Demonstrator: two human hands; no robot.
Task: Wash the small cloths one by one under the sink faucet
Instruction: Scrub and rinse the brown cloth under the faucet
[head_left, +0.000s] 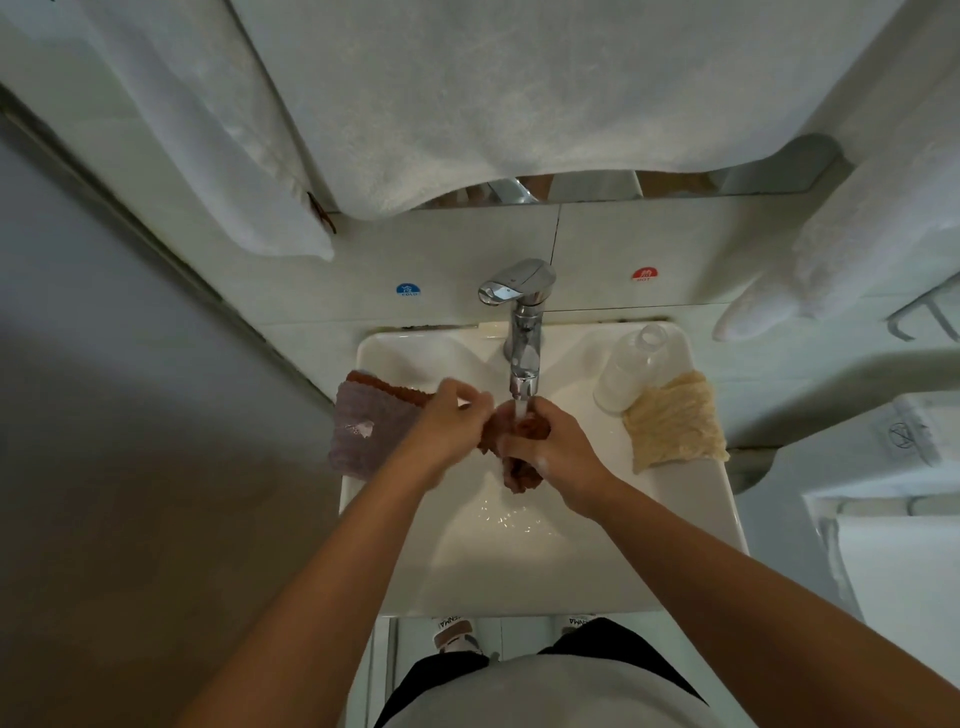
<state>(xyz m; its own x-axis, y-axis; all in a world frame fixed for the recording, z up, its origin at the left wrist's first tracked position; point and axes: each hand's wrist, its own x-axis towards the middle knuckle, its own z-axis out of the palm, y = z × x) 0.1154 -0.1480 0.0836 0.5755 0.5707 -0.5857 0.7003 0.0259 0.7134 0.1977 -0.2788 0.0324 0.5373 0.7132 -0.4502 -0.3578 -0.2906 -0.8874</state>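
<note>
Faucet (523, 332) is my landmark; it is running, with the stream dropping straight from the spout into the sink (597, 561). My right hand (558, 449) sits directly below the spout, grip curled tight round the wet reddish-brown cloth (524, 475), which is bunched up under the stream, its tail hanging below my fist over the basin. My left hand (457, 423) is just left of the spout, fingers pinching the same cloth's left end; it is blurred, so exact finger layout unclear. Left of the faucet, a mauve cloth (363, 431) drapes over the sink's left rim, with a brown cloth (387, 387) tucked behind it, nearer the wall. Right of the faucet, a clear plastic bottle (631, 369) stands on the sink's right rim, with a pale yellow cloth (672, 421) lying just beside it, on the near side, touching. White towels (467, 104) hang on the wall above the faucet. Blue cold sticker (408, 290) left of the handle, red hot sticker (644, 274) right of it.
</note>
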